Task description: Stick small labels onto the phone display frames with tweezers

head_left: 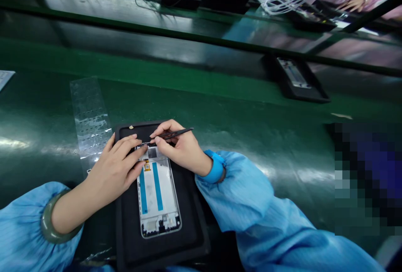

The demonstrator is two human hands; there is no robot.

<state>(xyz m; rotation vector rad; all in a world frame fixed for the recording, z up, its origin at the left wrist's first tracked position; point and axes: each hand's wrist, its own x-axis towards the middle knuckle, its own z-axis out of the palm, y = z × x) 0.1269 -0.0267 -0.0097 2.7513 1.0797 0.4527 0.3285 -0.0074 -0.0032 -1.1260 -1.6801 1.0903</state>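
Observation:
A phone frame (158,192) with two blue strips lies in a black tray (194,230), its top end away from me. My right hand (180,146) is closed round dark tweezers (177,134), whose tips reach the frame's top edge. Over the upper left corner of the frame rests my left hand (121,163), fingers stretched out and fingertips touching it. A small gold flex part (147,166) shows on the frame just below those fingers. What the tweezer tips touch is too small to make out.
Left of the tray lies a clear plastic sheet (89,117) with small cutouts. Another black tray (314,94) with a phone frame (293,73) stands at the back right. Bundled white cables (282,0) and a co-worker's hand (354,4) are beyond the raised ledge.

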